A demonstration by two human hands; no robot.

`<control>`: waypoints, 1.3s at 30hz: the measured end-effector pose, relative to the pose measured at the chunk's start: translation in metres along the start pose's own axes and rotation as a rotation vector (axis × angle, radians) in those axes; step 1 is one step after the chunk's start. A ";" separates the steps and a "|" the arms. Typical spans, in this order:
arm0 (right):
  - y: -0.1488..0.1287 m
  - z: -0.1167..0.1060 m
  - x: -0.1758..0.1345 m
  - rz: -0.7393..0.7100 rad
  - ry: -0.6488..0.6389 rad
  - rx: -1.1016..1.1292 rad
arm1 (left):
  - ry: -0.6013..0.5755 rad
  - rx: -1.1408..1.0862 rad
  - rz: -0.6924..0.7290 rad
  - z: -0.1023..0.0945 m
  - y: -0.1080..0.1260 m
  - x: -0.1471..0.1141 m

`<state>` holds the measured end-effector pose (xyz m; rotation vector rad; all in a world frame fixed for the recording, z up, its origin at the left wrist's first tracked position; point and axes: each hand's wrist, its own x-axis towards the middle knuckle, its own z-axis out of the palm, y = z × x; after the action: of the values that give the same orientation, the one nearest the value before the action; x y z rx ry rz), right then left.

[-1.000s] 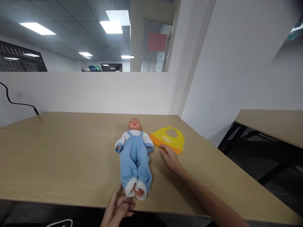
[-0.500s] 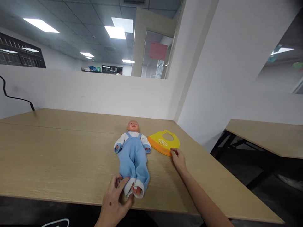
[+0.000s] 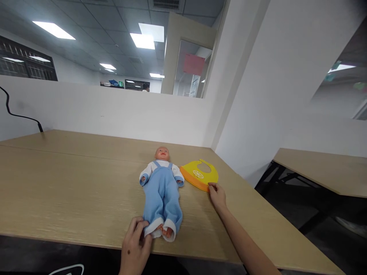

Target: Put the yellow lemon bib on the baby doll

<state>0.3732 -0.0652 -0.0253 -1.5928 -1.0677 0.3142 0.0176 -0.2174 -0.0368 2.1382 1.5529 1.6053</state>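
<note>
A baby doll (image 3: 162,187) in blue dungarees and a white top lies on its back, head away from me. At the trouser cuff (image 3: 154,226) on its left-hand side in the picture, my left hand (image 3: 135,240) is closed, finger and thumb on the cloth edge. Beside the doll's arm lies a yellow silicone bib (image 3: 187,167) with an orange pocket rim and a white citrus print. My right hand (image 3: 217,194) pinches the bib's near right corner, its thumb partly hidden.
Everything lies on a light wooden table (image 3: 71,191), its front edge close to me. A low white wall (image 3: 129,118) stands behind it. A black cable (image 3: 23,115) hangs at the far left. Another table (image 3: 321,168) is at the right.
My left hand has closed from a spread shape and moved slightly left, drawing the trouser cuff outward. My right hand stays at the bib's corner. The camera view has shifted slightly.
</note>
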 end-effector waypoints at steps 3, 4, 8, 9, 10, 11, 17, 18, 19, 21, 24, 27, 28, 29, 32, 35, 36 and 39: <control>0.003 -0.001 0.001 0.027 0.027 0.001 | 0.000 0.003 -0.046 0.000 0.003 0.002; 0.004 -0.002 0.002 0.039 0.038 0.004 | -0.005 0.004 -0.062 0.000 0.003 0.002; 0.010 -0.004 0.006 0.094 0.080 0.029 | -0.059 0.023 -0.133 0.002 0.004 0.004; 0.012 -0.004 0.008 0.110 0.091 0.040 | -0.077 0.030 -0.153 0.002 0.004 0.005; 0.013 -0.004 0.009 0.128 0.101 0.056 | -0.091 0.037 -0.172 0.003 0.004 0.006; 0.014 -0.004 0.010 0.147 0.111 0.074 | -0.103 0.044 -0.191 0.003 0.004 0.006; 0.008 -0.008 0.018 0.324 0.152 0.284 | -0.137 0.107 -0.274 0.006 0.004 0.009; 0.006 -0.011 0.020 0.373 0.153 0.330 | -0.137 0.118 -0.277 0.006 0.004 0.009; 0.004 -0.015 0.023 0.427 0.147 0.370 | -0.137 0.128 -0.276 0.007 0.004 0.008; -0.001 -0.024 0.030 0.538 0.116 0.427 | -0.140 0.146 -0.268 0.009 0.003 0.007; -0.007 -0.038 0.041 0.663 0.037 0.464 | -0.133 0.175 -0.257 0.013 0.002 0.006; -0.012 -0.044 0.054 0.713 -0.022 0.468 | -0.109 0.190 -0.229 0.014 0.001 0.005; -0.013 -0.044 0.058 0.716 -0.030 0.467 | -0.105 0.190 -0.213 0.013 0.000 0.004; -0.015 -0.042 0.062 0.717 -0.036 0.464 | -0.105 0.189 -0.195 0.013 0.000 0.004; -0.018 -0.035 0.074 0.707 -0.073 0.453 | -0.111 0.187 -0.151 0.010 0.000 0.002; -0.019 -0.025 0.082 0.665 -0.136 0.422 | -0.082 0.183 -0.099 0.009 0.000 0.001; -0.020 -0.022 0.084 0.638 -0.153 0.409 | -0.059 0.177 -0.075 0.009 0.000 0.001; -0.024 -0.011 0.087 0.504 -0.175 0.378 | 0.003 0.151 -0.010 0.008 0.000 0.002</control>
<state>0.4182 -0.0069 0.0281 -1.4846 -0.6659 0.9514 0.0237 -0.2118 -0.0394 2.1969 1.7351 1.5345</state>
